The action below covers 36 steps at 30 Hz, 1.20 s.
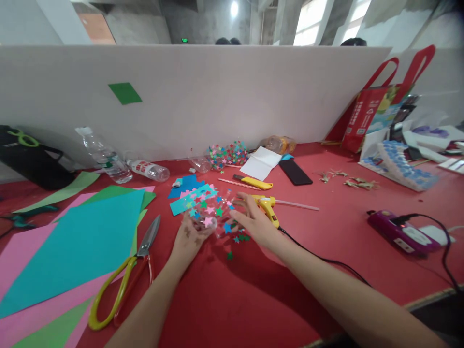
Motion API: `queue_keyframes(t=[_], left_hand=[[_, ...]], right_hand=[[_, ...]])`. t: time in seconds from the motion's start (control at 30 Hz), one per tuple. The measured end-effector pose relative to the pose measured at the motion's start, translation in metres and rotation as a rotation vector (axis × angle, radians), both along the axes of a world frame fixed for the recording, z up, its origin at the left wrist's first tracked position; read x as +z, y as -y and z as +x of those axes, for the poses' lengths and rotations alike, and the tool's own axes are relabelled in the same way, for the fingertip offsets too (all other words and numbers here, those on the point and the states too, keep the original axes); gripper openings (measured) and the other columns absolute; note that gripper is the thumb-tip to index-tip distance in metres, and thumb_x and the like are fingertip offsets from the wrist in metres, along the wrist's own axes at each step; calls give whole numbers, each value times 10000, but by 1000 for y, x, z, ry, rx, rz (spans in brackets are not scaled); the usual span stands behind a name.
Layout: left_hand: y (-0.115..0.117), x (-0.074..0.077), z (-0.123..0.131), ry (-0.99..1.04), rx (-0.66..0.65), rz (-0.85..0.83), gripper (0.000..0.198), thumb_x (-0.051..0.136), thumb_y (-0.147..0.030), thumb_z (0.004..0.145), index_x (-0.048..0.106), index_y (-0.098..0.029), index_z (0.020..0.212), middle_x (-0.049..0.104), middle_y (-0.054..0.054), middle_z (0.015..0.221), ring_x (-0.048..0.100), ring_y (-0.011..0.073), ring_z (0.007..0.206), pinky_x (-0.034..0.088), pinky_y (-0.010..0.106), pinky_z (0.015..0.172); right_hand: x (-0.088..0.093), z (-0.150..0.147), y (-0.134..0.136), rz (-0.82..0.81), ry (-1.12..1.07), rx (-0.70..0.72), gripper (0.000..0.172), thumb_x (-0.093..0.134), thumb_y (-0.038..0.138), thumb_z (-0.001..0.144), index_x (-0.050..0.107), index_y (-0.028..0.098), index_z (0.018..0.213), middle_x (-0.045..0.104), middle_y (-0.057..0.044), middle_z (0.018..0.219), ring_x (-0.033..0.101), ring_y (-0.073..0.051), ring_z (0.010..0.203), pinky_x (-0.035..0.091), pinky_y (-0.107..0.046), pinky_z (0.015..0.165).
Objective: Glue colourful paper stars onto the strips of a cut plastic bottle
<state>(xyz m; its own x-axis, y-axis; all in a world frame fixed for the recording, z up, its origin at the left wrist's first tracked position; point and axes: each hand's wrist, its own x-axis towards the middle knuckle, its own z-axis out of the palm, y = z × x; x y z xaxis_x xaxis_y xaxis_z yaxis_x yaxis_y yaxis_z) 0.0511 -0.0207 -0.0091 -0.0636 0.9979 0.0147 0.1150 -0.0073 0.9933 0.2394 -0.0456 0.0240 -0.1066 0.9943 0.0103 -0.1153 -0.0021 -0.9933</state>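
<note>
A clear plastic bottle piece covered in coloured paper stars (209, 211) is between my two hands, just above the red table. My left hand (191, 236) grips its lower left side near a round clear end. My right hand (253, 218) curves around its right side, thumb and fingers against it. Loose green and blue stars (241, 238) lie on the table under my right hand, with one green star (229, 256) nearer me. Just behind the piece is a light-blue paper strip (178, 207). Beyond my right hand lies a yellow glue gun (268, 207) with a clear glue stick.
Big scissors (145, 241) and coloured paper sheets (79, 241) lie on the left. Plastic bottles (148, 170) are along the white partition (217, 96). Behind are star-covered pieces (228, 153), a yellow cutter (255, 182) and a phone (295, 172). A purple power strip (398, 233) sits right.
</note>
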Motion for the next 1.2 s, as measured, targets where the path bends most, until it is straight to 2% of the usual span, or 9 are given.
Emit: queue_keyframes(t=[0.1, 0.17, 0.27, 0.43, 0.57, 0.73, 0.87, 1.0, 1.2], left_hand=[[0, 11, -7, 10, -24, -19, 437, 825, -198, 546, 585, -180, 912, 674, -11, 758, 656, 179, 669, 555, 317, 649], [-3, 21, -16, 20, 0, -10, 419, 812, -198, 470, 576, -203, 816, 659, -26, 682, 652, 187, 643, 544, 304, 635], [-8, 33, -29, 57, 86, 2, 362, 754, -364, 560, 573, -207, 831, 673, -2, 718, 659, 196, 656, 537, 308, 618], [-9, 37, -32, 120, 141, 1, 489, 592, -582, 744, 603, -170, 1006, 703, 75, 924, 688, 227, 828, 539, 322, 679], [-4, 39, -25, 103, 155, 21, 468, 647, -580, 722, 633, -180, 965, 701, 55, 919, 679, 228, 852, 529, 301, 670], [-1, 47, -21, 90, 175, 21, 467, 675, -600, 655, 630, -188, 870, 691, 32, 851, 666, 223, 777, 531, 310, 639], [-2, 49, -22, 84, 176, 25, 447, 686, -585, 641, 622, -196, 850, 674, 10, 800, 654, 210, 730, 528, 314, 641], [-3, 47, -23, 61, 168, 35, 443, 710, -582, 626, 635, -193, 825, 664, 9, 793, 642, 212, 760, 523, 309, 660], [-5, 45, -25, 29, 188, 62, 458, 707, -603, 619, 643, -194, 816, 658, 2, 778, 629, 210, 770, 516, 303, 671]], right_hand=[[-7, 0, 0, 73, 78, -11, 536, 589, 321, 853, 350, 284, 1332, 481, -110, 1392, 670, -148, 768, 576, -350, 689], [-9, 1, -2, 123, 150, -33, 529, 563, 280, 863, 353, 280, 1349, 489, -108, 1393, 664, -162, 825, 559, -381, 768], [-11, 3, -5, 211, 216, -38, 557, 529, 235, 870, 330, 278, 1388, 494, -103, 1395, 654, -169, 898, 514, -408, 885], [-12, 2, -7, 287, 265, 14, 561, 483, 205, 890, 306, 271, 1418, 489, -103, 1415, 641, -171, 973, 485, -402, 950], [-13, 2, -7, 314, 304, 23, 575, 480, 232, 904, 282, 280, 1442, 463, -99, 1444, 624, -179, 1033, 493, -391, 941], [-8, 18, -14, 352, 381, -92, 540, 494, 321, 931, 297, 278, 1432, 498, -109, 1404, 632, -177, 1017, 529, -337, 841], [4, 42, -23, 384, 784, -186, 311, 445, 287, 951, 495, 213, 1248, 630, -94, 1199, 647, -149, 808, 509, -289, 699], [14, 55, -23, 407, 984, -123, 94, 552, 177, 869, 643, 174, 894, 680, -61, 853, 609, -171, 717, 444, -285, 653], [7, 40, -10, 545, 1209, 61, 66, 631, 127, 826, 679, 158, 792, 668, -80, 863, 588, -197, 868, 414, -299, 778]])
